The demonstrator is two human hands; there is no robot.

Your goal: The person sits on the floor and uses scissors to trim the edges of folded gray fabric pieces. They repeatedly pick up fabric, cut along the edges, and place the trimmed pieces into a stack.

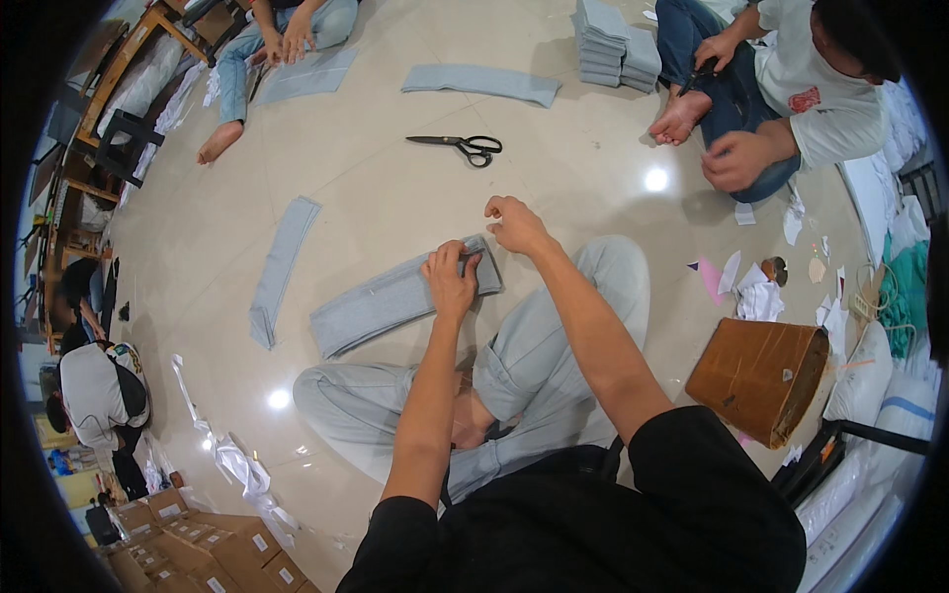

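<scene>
A long folded light grey-blue fabric strip [381, 301] lies slantwise on the floor in front of my crossed legs. My left hand [451, 285] grips its right end, fingers bent over the upper layers and thumb at the inner side. Just beyond that end, my right hand [516, 227] is raised off the fabric. Its fingers are curled in toward the thumb, and whatever they may hold is too small to make out. Black-handled scissors [463, 145] rest on the floor farther off. A narrower fabric strip [282, 267] lies to the left.
Another fabric strip [481, 83] lies at the far side, near a stack of folded fabric [615, 49]. Two people sit across from me, one holding a dark tool. A brown box [756, 376] and scraps are on the right; cardboard cartons [213, 553] stand lower left.
</scene>
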